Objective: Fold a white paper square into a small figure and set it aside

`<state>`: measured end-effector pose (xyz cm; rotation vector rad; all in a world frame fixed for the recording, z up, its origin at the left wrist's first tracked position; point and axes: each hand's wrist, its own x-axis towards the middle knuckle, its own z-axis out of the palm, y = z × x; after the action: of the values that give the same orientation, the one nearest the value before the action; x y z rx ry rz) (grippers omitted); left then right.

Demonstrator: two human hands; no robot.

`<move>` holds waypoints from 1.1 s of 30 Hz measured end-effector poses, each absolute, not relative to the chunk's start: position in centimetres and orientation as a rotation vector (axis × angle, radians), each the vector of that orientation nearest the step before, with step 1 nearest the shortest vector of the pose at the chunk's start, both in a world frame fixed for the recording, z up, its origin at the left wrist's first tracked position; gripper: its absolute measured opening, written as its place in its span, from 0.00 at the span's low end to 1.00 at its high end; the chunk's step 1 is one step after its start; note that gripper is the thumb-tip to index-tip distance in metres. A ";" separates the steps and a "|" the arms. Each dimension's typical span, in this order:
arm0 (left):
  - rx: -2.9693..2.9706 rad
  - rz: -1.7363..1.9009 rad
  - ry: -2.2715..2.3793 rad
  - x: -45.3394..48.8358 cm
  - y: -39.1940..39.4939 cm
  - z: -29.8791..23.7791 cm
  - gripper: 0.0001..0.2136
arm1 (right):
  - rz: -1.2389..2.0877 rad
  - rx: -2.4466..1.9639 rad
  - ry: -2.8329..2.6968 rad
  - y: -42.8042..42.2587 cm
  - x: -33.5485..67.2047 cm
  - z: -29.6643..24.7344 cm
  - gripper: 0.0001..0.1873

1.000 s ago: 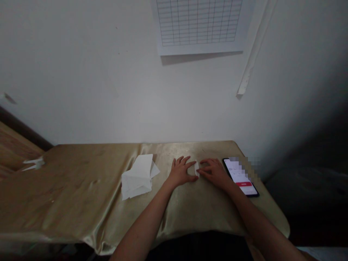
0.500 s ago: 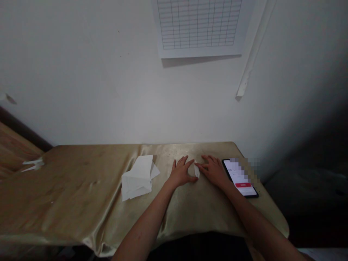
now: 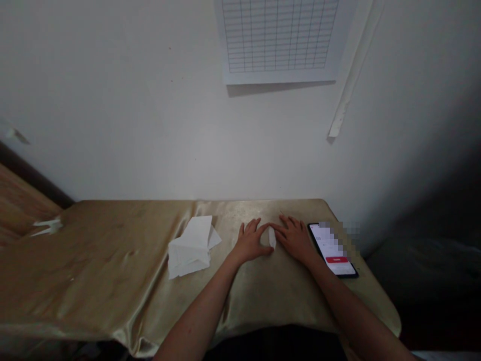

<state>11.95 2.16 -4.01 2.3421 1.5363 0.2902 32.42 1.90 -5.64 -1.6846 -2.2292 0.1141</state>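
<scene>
A small, narrow folded strip of white paper lies on the cloth between my two hands. My left hand rests to its left with fingers spread. Its index fingertip is by the strip's far end and its thumb tip touches the near end. From the other side, my right hand lies low over the cloth, fingers stretched out. The right index fingertip meets the strip's far end, close to the left index fingertip. Neither hand is closed around the paper.
Loose white paper sheets lie in a pile left of my hands. A phone with a lit screen lies to the right. Gold cloth covers the table, which meets a wall holding a printed grid sheet.
The view has shifted slightly. My right index fingertip has edged toward the strip's far end, and more of the strip shows. The paper pile and phone stay in place.
</scene>
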 end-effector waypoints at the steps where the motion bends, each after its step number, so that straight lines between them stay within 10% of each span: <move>1: 2.347 0.297 1.529 12.0 2.1 -3.9 0.42 | 0.108 -1.685 -2.233 1.9 32.4 -5.7 0.21; 33: 2.135 0.548 1.962 11.1 2.2 -3.3 0.11 | 0.331 -1.177 -2.344 0.9 32.3 -4.6 0.11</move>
<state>11.09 2.16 -3.31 2.1355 1.9619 0.5484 32.28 0.86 -4.62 -1.1766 -2.3436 0.3314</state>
